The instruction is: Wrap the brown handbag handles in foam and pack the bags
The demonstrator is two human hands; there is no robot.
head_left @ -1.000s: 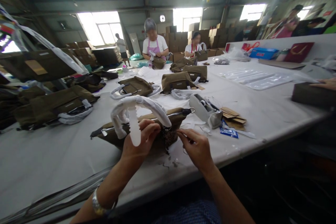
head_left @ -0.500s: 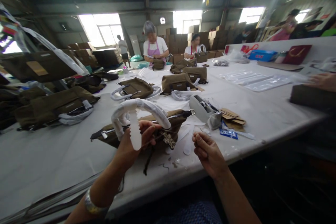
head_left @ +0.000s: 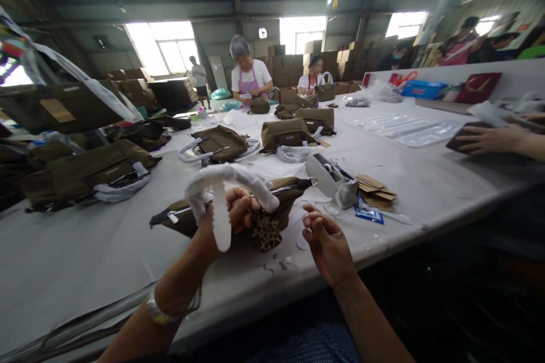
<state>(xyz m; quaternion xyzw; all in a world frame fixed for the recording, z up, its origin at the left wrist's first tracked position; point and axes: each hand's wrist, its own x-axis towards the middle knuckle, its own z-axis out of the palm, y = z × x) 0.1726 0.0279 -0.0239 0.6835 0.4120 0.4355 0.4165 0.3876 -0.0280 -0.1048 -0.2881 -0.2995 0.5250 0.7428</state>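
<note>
An olive handbag (head_left: 293, 191) with a zipped top lies in front of me, its handle (head_left: 232, 173) wrapped in white material. My left hand (head_left: 221, 221) reaches under the handle, fingers pinched at the bag's front; what they grip is hidden. A white strip with a toothed edge (head_left: 221, 218) hangs before that hand. Beside its fingertips a leopard-print charm (head_left: 267, 232) dangles against the bag. My right hand (head_left: 327, 247) is raised to the right of the bag, thumb and fingers drawn together; anything between them is too small to name.
A grey tape dispenser (head_left: 332, 181), brown paper tags (head_left: 374, 191) and a blue packet (head_left: 368, 212) lie to the right. More olive bags (head_left: 287, 135) stand further back and at left (head_left: 93, 173). A co-worker's hand (head_left: 489, 139) rests on a dark item at far right.
My right hand has shifted slightly left and up. The leopard-print charm now hangs turned more fully toward me. At far right, the co-worker's hand and dark item have moved left.
</note>
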